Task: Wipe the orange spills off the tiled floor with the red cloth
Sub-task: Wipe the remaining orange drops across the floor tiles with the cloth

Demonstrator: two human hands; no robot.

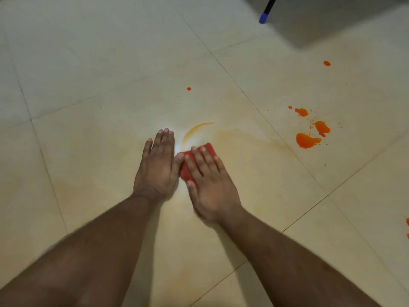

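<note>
Fingers (200,161) of right hand (212,189) straight, pressing folded red cloth (209,149) onto beige tiled floor (88,85), left hand (157,165) flat beside it, fingers together, bright orange spills (307,140) well apart to the right

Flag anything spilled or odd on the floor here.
Thick orange spills remain unwiped to the right, with a stray drop further up. An orange smear arc curves just beyond the red cloth under the right hand.
</note>
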